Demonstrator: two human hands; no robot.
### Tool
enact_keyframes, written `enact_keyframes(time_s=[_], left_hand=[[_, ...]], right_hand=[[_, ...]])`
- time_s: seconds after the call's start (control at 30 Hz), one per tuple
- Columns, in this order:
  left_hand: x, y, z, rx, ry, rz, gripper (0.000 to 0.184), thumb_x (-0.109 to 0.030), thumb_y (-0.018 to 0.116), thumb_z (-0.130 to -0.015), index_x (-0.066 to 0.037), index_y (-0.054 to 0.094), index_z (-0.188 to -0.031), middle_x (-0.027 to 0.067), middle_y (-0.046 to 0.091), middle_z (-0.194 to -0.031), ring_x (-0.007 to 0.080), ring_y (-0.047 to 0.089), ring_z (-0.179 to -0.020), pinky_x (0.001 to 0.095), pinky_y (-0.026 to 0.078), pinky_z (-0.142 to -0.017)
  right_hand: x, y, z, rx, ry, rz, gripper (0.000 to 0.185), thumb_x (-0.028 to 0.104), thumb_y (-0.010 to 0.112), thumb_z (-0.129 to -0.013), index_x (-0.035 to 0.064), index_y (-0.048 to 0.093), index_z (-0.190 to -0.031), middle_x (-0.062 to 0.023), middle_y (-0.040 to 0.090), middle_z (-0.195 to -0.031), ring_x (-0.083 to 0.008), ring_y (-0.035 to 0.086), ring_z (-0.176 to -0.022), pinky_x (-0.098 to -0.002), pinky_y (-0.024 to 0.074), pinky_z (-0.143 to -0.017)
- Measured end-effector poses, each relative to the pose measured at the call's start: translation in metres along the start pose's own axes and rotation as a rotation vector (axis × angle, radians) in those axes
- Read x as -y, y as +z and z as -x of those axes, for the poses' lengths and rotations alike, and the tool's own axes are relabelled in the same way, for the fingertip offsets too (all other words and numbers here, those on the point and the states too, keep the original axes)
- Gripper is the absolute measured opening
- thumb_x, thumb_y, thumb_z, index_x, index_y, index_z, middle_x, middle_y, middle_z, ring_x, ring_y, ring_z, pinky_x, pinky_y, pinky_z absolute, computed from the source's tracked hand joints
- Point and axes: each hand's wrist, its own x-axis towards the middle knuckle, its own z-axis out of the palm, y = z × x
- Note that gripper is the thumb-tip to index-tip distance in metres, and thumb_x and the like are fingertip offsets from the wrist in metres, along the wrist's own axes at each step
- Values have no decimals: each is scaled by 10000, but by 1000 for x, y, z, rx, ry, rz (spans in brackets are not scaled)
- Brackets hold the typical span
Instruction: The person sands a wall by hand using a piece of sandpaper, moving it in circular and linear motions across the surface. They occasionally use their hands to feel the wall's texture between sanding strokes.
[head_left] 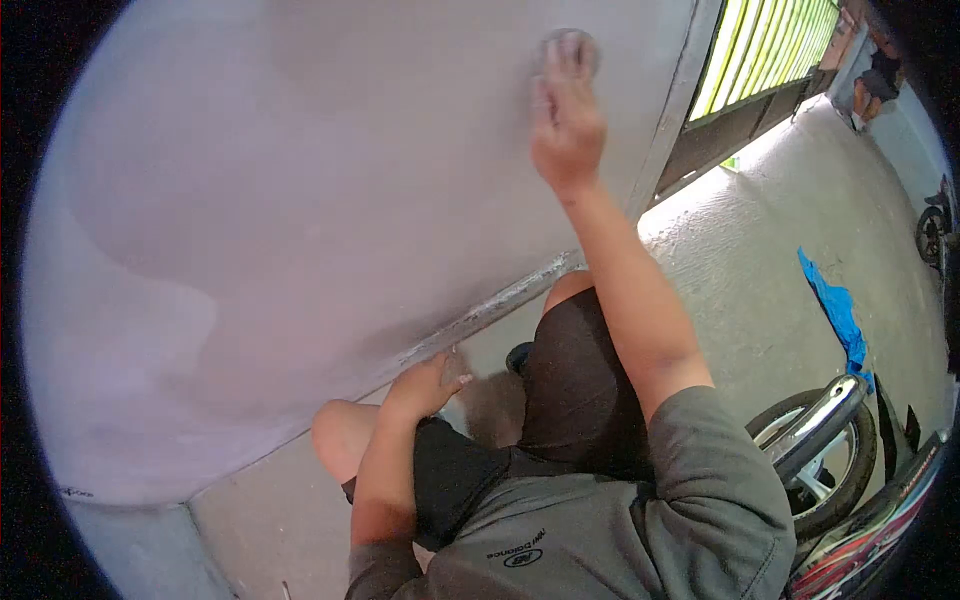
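Note:
My right hand [568, 135] is raised against a pale wall [350, 130], its fingers laid over a small round grey pad [584, 48] that rests flat on the surface. The pad is mostly hidden under the fingers, so its exact kind is unclear. Down by my bent knee, my left hand [425, 388] hangs with its fingers apart and appears to hold nothing. Darker and lighter patches mark the wall's face.
A rough ledge [490, 308] runs along the wall's foot. To the right are a motorcycle's front wheel [820, 465], a blue cloth [838, 310] on the concrete floor [740, 290], and a barred gate [765, 55]. Another motorcycle wheel [931, 235] shows at the far right.

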Motion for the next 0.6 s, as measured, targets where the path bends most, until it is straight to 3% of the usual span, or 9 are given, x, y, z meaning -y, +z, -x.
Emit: enact_keyframes(time_s=[0.03, 0.17, 0.23, 0.27, 0.33, 0.47, 0.53, 0.6], left_hand=[[0, -1, -1, -9, 14, -1, 758, -558, 618, -897, -25, 473, -1416, 267, 649, -1174, 421, 620, -1104, 468, 494, -934], [-4, -5, 2, 13, -6, 15, 763, -563, 612, -898, -22, 468, -1417, 270, 648, -1179, 425, 617, -1111, 466, 493, -942], [-7, -7, 6, 50, -35, 49, 750, -562, 604, -901, -11, 487, -1396, 288, 589, -1286, 436, 569, -1194, 479, 451, -1016], [-5, -5, 5, 46, -33, 51, 750, -562, 604, -901, -11, 487, -1396, 288, 589, -1286, 436, 569, -1194, 479, 451, -1016], [0, -1, 4, 39, -32, 34, 765, -561, 608, -899, -4, 474, -1406, 299, 592, -1273, 440, 567, -1198, 481, 449, -1017], [0, -3, 3, 8, 4, 34, 769, -555, 610, -898, -7, 465, -1418, 305, 600, -1255, 449, 575, -1178, 487, 455, -1008], [-8, -11, 6, 28, -18, 47, 738, -544, 610, -901, -7, 487, -1391, 305, 604, -1244, 459, 576, -1166, 495, 461, -997], [-5, -5, -1, 5, -9, 26, 715, -536, 610, -902, -7, 500, -1371, 300, 609, -1235, 457, 579, -1160, 498, 466, -989]], right_hand=[[6, 2, 1, 46, -137, -8, 443, 122, 608, -930, 114, 586, -1373, -162, 502, -1454, -374, 392, -1406, -411, 403, -1107], [6, 3, 3, 98, -211, -46, 452, 107, 615, -921, 107, 584, -1372, -159, 476, -1477, -373, 382, -1413, -414, 397, -1113], [-18, 0, 3, 2, 12, -18, 442, 113, 610, -927, 107, 587, -1369, -151, 442, -1506, -372, 362, -1425, -415, 365, -1138], [-34, -3, 3, 1, 7, -18, 442, 113, 610, -927, 107, 587, -1369, -151, 442, -1506, -372, 362, -1425, -415, 365, -1138], [-57, -7, 3, -192, 471, -80, 447, 102, 607, -922, 122, 590, -1369, -141, 415, -1527, -371, 335, -1440, -417, 328, -1160], [-22, -3, 11, -170, 451, -77, 425, 99, 584, -937, 102, 593, -1361, -143, 423, -1524, -370, 323, -1447, -409, 296, -1176], [4, -3, 4, 46, -94, -27, 404, 111, 515, -998, 73, 549, -1399, -162, 454, -1502, -300, 338, -1453, -361, 283, -1180], [5, -1, 5, 86, -120, -48, 408, 107, 511, -996, 76, 548, -1401, -153, 458, -1501, -300, 344, -1450, -355, 289, -1177]])
